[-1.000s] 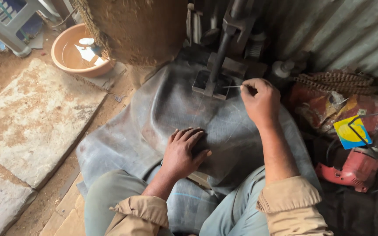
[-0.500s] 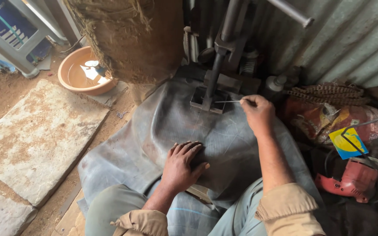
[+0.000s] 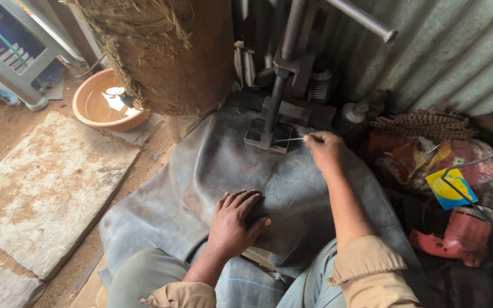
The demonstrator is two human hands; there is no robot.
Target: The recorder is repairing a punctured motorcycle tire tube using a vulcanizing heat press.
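Left hand is lying flat, fingers spread, pinning the grey rubber sheet across the lap so it stays taut. Right hand is pinching a thin metal pin, its grip pressed together, pointing it at the press base at the sheet's far edge.

Rolled-up tan sleeves, bare hands, perhaps grey-green trousers.

A rubber sheet is lying draped over the person's lap. The left hand is resting flat on it, near its middle. The right hand is reaching ahead, pinching a thin rod pointing left at the press standing at the sheet's far edge. A bowl is sitting far left — behind a stone slab. A drill is lying at right.
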